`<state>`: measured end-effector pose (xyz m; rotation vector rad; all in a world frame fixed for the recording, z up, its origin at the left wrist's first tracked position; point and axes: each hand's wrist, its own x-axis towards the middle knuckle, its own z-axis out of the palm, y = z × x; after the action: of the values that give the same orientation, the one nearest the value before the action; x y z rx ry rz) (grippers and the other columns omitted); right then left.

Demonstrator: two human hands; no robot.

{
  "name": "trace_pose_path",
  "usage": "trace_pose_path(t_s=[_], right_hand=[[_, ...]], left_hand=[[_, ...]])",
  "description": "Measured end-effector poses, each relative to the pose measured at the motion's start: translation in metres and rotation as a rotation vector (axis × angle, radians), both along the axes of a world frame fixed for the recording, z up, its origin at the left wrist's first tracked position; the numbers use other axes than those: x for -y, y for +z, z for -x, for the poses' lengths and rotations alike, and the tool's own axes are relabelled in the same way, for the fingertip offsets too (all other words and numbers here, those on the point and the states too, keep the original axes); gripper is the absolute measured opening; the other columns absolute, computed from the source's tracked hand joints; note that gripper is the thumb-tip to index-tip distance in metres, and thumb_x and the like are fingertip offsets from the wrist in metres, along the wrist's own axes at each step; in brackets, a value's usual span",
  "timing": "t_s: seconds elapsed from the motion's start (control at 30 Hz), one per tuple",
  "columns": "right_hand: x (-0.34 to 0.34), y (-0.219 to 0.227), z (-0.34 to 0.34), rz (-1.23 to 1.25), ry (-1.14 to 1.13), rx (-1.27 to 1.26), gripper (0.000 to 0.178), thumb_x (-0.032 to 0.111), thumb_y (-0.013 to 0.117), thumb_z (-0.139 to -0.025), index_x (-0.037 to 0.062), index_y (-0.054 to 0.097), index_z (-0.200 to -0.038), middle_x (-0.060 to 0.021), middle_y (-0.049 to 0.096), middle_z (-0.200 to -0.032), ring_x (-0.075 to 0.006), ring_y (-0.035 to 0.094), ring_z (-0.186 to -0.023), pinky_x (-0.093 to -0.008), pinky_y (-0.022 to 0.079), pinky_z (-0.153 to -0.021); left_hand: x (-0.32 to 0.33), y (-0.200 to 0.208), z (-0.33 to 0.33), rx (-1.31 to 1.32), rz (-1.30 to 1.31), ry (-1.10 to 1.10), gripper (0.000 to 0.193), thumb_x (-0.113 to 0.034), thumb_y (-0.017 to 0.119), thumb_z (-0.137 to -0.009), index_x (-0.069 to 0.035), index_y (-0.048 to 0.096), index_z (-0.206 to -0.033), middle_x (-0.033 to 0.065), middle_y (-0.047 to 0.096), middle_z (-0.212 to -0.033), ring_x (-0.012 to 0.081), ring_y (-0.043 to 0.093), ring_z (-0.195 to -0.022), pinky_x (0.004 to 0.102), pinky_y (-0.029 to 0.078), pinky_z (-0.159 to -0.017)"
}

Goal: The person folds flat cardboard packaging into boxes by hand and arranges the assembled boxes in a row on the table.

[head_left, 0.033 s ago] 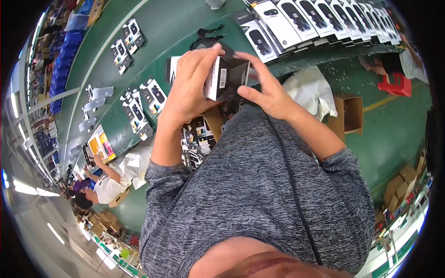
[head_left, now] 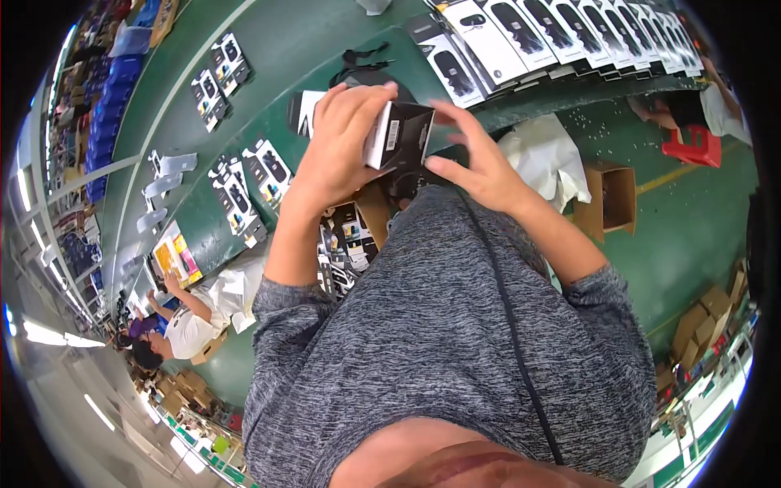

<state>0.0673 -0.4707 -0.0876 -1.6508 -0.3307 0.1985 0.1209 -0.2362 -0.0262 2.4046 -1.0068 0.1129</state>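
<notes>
My left hand (head_left: 340,146) is wrapped around a black-and-white carton (head_left: 413,132), its fingers over the top and side. The carton's black end, which bears a small barcode label, faces up toward me and looks closed. My right hand (head_left: 482,169) is beside that end, fingers apart and slightly blurred, with the thumb close to the carton's edge. Whether the thumb touches it I cannot tell. Behind my left hand lies another white carton (head_left: 307,110), partly covered. A dark pouch-like thing with a black cord (head_left: 368,57) rests on the green table just beyond.
A long row of white-and-black cartons (head_left: 521,37) stands at the far right. More cartons (head_left: 268,172) lie left on the green table (head_left: 297,61). Below are an open box of packages (head_left: 354,236), a white bag (head_left: 545,159), a cardboard box (head_left: 608,199) and a red stool (head_left: 691,146). Co-workers sit nearby.
The carton's end flaps, folded open before, now look shut. My right hand has drawn slightly right, away from the end, while my left hand keeps its hold.
</notes>
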Motion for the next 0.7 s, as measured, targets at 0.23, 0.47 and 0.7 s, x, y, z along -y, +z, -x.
trace_pose_path(t_s=[0.23,0.47,0.7], right_hand=[[0.137,-0.155,0.112,0.435,-0.201,-0.432,0.061,0.023,0.071,-0.089,0.0032,0.046,-0.140,-0.0147,0.054,-0.134,-0.0279,0.061,-0.114,-0.0385,0.051,-0.093],[0.280,-0.288,0.294,0.451,-0.637,-1.171,0.049,0.026,0.071,-0.088,0.0121,0.055,-0.132,-0.0040,0.067,-0.109,-0.0156,0.064,-0.091,-0.0312,0.049,-0.066],[0.305,-0.264,0.270,0.384,-0.556,-1.348,0.042,0.025,0.068,-0.088,0.0117,0.057,-0.126,-0.0040,0.068,-0.108,-0.0174,0.065,-0.091,-0.0338,0.050,-0.071]], left_hand=[[0.041,-0.188,-0.050,0.097,-0.425,-0.171,0.073,0.005,0.058,-0.080,-0.036,0.051,-0.140,-0.0015,0.049,-0.138,0.0206,0.037,-0.140,0.0641,0.018,-0.116],[0.065,-0.269,-0.042,-0.302,-0.236,-0.011,0.109,-0.034,0.090,-0.062,-0.028,0.032,-0.154,0.0191,0.014,-0.162,0.0394,0.014,-0.151,0.0650,0.016,-0.117],[0.082,-0.288,-0.030,-0.366,-0.031,0.453,0.080,-0.017,0.084,-0.071,-0.024,0.050,-0.144,0.0280,0.009,-0.161,0.0543,0.022,-0.143,0.0495,0.031,-0.117]])
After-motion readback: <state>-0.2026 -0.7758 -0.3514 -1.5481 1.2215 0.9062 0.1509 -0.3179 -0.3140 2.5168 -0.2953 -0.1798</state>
